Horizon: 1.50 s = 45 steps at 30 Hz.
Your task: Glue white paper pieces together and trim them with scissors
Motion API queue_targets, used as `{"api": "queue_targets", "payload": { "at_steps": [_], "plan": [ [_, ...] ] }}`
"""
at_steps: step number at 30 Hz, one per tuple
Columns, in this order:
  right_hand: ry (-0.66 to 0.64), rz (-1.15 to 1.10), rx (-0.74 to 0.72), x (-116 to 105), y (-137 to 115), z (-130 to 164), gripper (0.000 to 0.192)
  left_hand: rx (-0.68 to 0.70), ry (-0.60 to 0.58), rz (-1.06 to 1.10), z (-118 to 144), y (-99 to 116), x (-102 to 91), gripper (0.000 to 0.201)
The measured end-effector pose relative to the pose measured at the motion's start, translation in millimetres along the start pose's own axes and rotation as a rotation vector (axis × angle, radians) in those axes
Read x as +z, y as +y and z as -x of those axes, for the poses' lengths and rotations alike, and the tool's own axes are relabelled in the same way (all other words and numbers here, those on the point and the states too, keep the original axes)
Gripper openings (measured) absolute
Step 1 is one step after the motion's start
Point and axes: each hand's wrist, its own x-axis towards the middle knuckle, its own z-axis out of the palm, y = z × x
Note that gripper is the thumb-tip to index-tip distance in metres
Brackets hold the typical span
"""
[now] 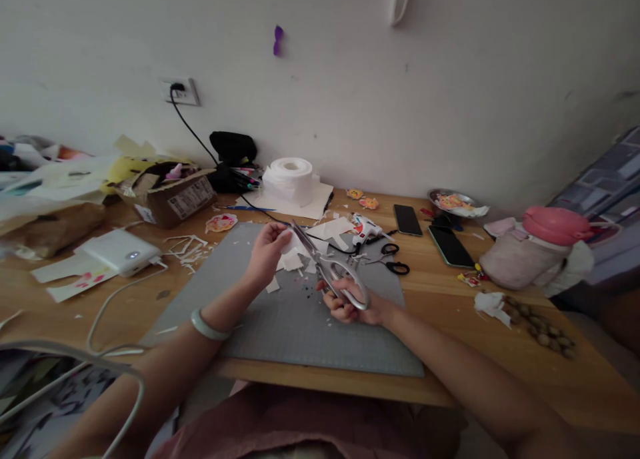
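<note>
My right hand (347, 300) is closed around the handles of large silver scissors (327, 262), held above a grey cutting mat (315, 339). The blades point up and left toward my left hand (270, 249). Between the thumb and fingers of that hand is a small piece of white paper (285, 239), close beside the blades; whether they touch it I cannot tell. White paper scraps (293, 261) lie on the mat under and behind the hands. A white glue gun (367, 229) and black-handled scissors (395, 262) rest just beyond.
A paper roll (289, 181) stands at the back near a cardboard box (173, 196). On the left lies a white power bank (123, 251) with a cable. Two phones (450, 246), a metal bowl (453, 202) and a grey-and-pink bag (525, 256) are on the right.
</note>
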Motion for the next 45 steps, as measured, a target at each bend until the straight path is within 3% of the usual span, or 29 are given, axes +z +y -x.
{"api": "queue_targets", "payload": {
  "at_steps": [5,17,25,45],
  "plan": [
    [-0.015,-0.045,0.012,-3.6,-1.2,0.9,0.031,-0.030,0.040,0.040,-1.8,-0.4,0.7,0.031],
    [-0.034,0.079,-0.014,-0.2,-0.7,3.3,0.041,-0.024,-0.003,-0.018,-0.8,1.1,-0.7,0.024],
    [-0.024,0.071,-0.004,0.1,-0.7,2.6,0.042,-0.045,0.075,-0.094,-0.3,3.5,1.5,0.022],
    [0.020,0.124,-0.010,6.8,-1.6,4.3,0.025,-0.056,0.077,-0.119,1.8,6.2,2.7,0.018]
  ]
}}
